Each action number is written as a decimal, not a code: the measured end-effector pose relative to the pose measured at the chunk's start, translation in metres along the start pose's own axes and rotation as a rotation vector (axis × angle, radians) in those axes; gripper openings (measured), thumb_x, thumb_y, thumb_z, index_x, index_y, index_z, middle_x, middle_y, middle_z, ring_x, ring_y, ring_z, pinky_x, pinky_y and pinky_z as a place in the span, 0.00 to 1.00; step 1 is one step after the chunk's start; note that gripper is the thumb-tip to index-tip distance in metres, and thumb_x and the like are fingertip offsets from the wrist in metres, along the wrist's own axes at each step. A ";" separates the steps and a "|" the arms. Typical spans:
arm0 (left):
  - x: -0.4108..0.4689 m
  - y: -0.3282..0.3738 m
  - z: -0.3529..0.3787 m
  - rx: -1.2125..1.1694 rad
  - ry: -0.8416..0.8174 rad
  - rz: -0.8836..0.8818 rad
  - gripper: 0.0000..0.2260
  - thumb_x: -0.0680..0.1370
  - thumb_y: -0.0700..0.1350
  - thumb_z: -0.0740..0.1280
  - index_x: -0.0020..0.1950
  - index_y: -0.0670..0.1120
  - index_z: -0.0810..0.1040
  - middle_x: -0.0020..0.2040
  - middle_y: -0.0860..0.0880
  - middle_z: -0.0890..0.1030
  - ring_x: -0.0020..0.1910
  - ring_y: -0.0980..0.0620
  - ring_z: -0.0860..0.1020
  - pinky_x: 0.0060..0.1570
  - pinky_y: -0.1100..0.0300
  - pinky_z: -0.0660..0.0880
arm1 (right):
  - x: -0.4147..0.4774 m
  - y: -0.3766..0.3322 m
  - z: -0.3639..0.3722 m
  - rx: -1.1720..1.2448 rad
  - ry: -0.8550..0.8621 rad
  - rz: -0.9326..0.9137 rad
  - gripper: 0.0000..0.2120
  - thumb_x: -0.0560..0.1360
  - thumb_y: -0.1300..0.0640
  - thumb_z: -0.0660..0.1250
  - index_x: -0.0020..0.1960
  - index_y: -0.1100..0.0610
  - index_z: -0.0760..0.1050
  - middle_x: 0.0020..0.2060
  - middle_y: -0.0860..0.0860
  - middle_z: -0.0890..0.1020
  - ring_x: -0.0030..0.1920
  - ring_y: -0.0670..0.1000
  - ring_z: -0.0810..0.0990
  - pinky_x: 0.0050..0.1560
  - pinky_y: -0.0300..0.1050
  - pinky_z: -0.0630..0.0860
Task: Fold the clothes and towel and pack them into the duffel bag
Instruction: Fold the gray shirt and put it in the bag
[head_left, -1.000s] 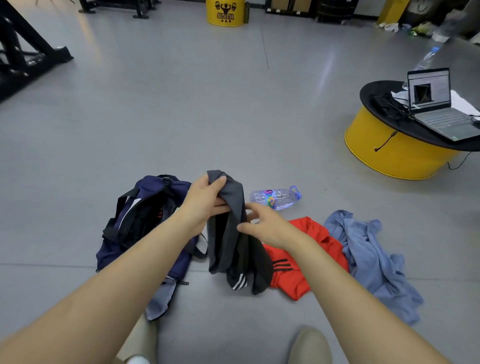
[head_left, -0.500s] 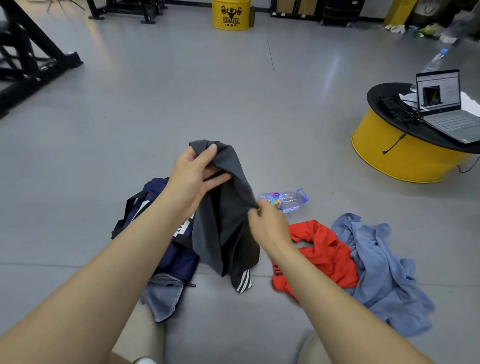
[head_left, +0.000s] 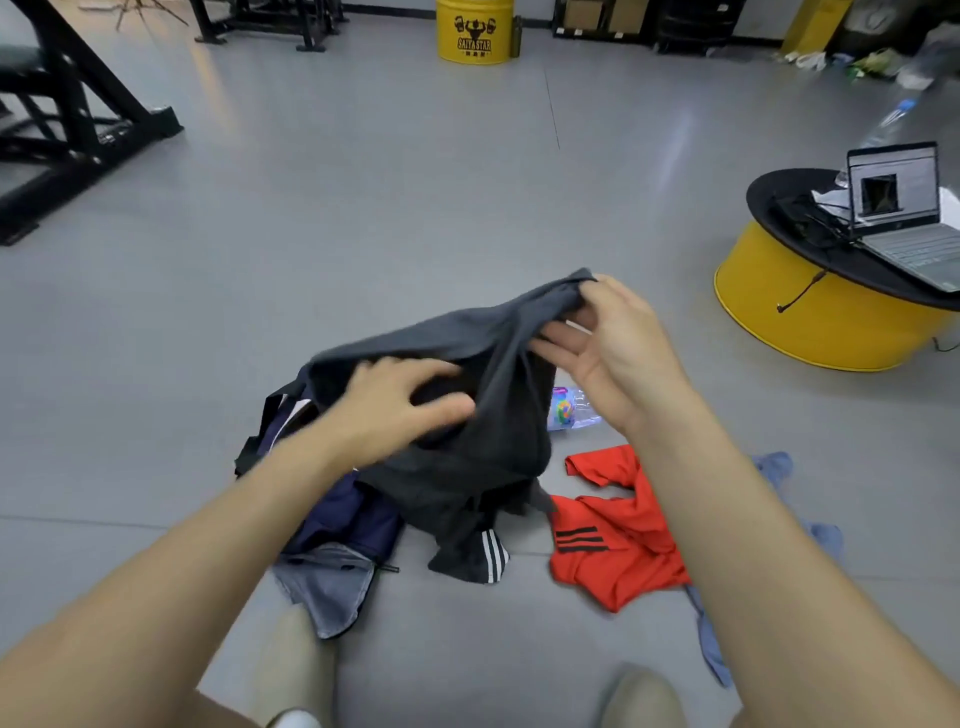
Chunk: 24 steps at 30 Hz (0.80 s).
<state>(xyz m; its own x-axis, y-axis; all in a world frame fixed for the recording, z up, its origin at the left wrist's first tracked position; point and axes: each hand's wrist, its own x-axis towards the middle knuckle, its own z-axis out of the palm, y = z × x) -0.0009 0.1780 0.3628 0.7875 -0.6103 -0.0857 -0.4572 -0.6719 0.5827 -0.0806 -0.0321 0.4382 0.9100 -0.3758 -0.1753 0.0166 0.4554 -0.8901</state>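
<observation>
"Two hands are raised in front of the person. What are they doing?"

"Both are on one dark grey garment (head_left: 498, 431), and they are apart. The right hand (head_left: 615, 358) pinches the top edge between thumb and forefinger, with its other fingers spread loose. The left hand (head_left: 400, 405) is lower and to the left, its fingers bent into a bunch of the cloth. It is blurred, but the fabric hangs from it."

"Where is the garment, exactly?"

"It is held in the air, stretched between the hands. The rest droops, and a hem with white stripes hangs low near the grey floor (head_left: 363, 218)."

"And the bag?"

"The navy duffel bag (head_left: 343, 514) lies on the floor under the left forearm, partly covered by the hanging garment."

"What else is waiting?"

"A red shirt (head_left: 618, 551) with black stripes lies crumpled just right of the hem. Beside it is a pale blue cloth (head_left: 825, 538), mostly hidden behind the right forearm. A plastic bottle (head_left: 574, 410) lies beyond the shirt."

"And further off?"

"To the right there is a low round yellow table (head_left: 831, 327) with a black top and an open laptop (head_left: 904, 208) on it. A yellow drum (head_left: 475, 31) stands by the far wall."
</observation>
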 end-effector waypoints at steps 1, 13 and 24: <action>-0.004 0.015 0.011 -0.074 -0.089 0.025 0.33 0.68 0.76 0.63 0.67 0.60 0.75 0.66 0.56 0.79 0.66 0.54 0.74 0.68 0.51 0.68 | -0.001 0.004 0.005 0.023 -0.040 0.029 0.11 0.84 0.63 0.54 0.46 0.58 0.71 0.37 0.56 0.83 0.39 0.58 0.85 0.42 0.50 0.83; 0.015 0.043 0.046 -0.559 0.235 -0.083 0.04 0.81 0.49 0.67 0.48 0.52 0.79 0.42 0.58 0.83 0.46 0.60 0.81 0.46 0.64 0.76 | 0.012 0.103 -0.073 -0.909 -0.122 -0.019 0.23 0.74 0.64 0.64 0.64 0.45 0.76 0.52 0.45 0.84 0.54 0.47 0.83 0.62 0.54 0.77; 0.017 0.046 0.021 -0.839 0.290 -0.096 0.06 0.81 0.46 0.67 0.57 0.55 0.78 0.53 0.56 0.84 0.55 0.58 0.82 0.61 0.51 0.78 | -0.001 0.169 -0.083 -1.306 -0.142 0.202 0.14 0.77 0.51 0.66 0.35 0.52 0.68 0.30 0.49 0.73 0.39 0.54 0.73 0.39 0.47 0.67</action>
<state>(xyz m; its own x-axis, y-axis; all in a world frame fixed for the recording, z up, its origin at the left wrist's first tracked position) -0.0171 0.1277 0.3711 0.9324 -0.3607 -0.0234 -0.0202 -0.1167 0.9930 -0.1131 -0.0223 0.2530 0.8857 -0.2701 -0.3776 -0.4580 -0.6412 -0.6157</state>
